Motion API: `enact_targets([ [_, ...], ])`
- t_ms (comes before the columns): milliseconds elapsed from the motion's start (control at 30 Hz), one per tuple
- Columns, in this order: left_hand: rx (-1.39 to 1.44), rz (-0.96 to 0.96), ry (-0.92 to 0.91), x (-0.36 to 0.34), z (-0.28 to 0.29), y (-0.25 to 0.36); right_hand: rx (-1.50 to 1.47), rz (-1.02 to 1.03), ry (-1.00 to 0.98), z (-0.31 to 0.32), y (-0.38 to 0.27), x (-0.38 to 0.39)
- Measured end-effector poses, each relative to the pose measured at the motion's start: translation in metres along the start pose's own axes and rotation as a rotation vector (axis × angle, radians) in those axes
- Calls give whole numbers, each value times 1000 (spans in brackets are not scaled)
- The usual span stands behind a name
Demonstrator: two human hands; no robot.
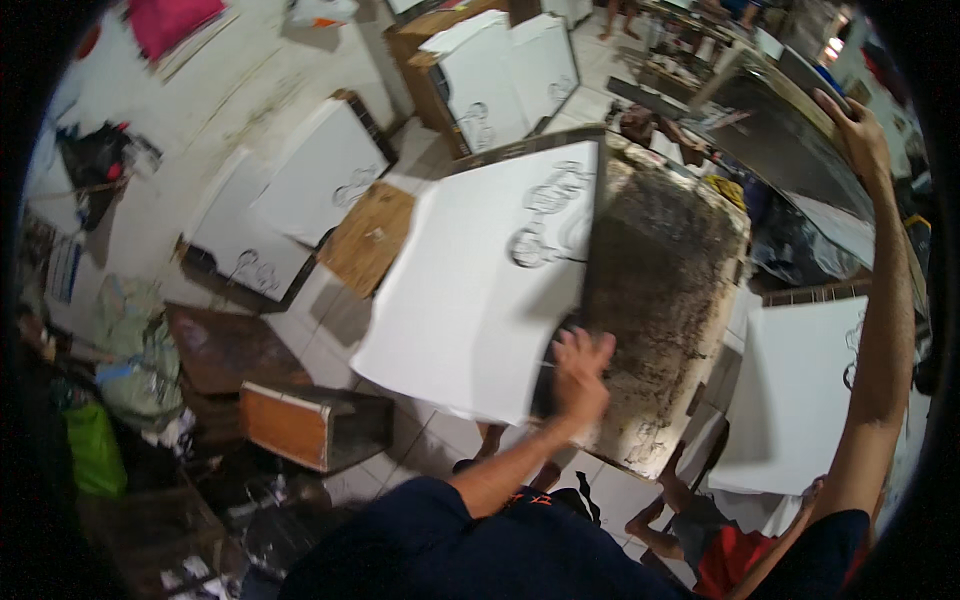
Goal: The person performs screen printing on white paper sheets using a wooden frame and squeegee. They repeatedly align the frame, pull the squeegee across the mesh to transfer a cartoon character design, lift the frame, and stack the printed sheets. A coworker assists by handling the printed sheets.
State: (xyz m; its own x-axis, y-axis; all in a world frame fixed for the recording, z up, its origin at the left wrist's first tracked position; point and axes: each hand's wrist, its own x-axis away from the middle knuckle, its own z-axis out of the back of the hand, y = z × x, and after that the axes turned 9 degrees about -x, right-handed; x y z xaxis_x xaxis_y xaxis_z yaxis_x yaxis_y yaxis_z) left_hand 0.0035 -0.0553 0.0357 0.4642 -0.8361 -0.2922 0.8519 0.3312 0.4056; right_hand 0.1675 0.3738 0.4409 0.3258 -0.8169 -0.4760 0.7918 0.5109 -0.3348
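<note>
A large stack of white paper (pixel 450 290) with black line drawings lies on a dark-edged board (pixel 594 240) in front of me. My left hand (pixel 583 380) is at the right edge of that board, near its lower corner, with fingers spread; it is slightly blurred. On the right, my right arm is raised, and my right hand (pixel 858 135) grips the upper edge of a tilted, framed screen (pixel 790 125) with a grey, stained surface. Between the two is a worn, black-stained table top (pixel 665 290) with a pale rim.
More paper stacks on boards stand at the left (pixel 320 180), the back (pixel 500 80) and the right (pixel 790 400). A brown wooden board (pixel 368 238) and an orange-sided box (pixel 285 425) are on the left. Another person in red (pixel 730 560) sits low at the lower right.
</note>
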Motion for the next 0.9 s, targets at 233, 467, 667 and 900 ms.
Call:
enact_targets([
  [233,282,-137,-325,71,-3,-40,127,-12,-31,3,9,-32],
  [467,-567,672,66,58,55,-334,74,8,-60,10,13,-27],
  [667,-140,875,-145,13,100,-336,112,-8,36,10,-25,-2],
  [900,-56,705,-172,-31,59,-298,41,-180,96,19,-46,6],
])
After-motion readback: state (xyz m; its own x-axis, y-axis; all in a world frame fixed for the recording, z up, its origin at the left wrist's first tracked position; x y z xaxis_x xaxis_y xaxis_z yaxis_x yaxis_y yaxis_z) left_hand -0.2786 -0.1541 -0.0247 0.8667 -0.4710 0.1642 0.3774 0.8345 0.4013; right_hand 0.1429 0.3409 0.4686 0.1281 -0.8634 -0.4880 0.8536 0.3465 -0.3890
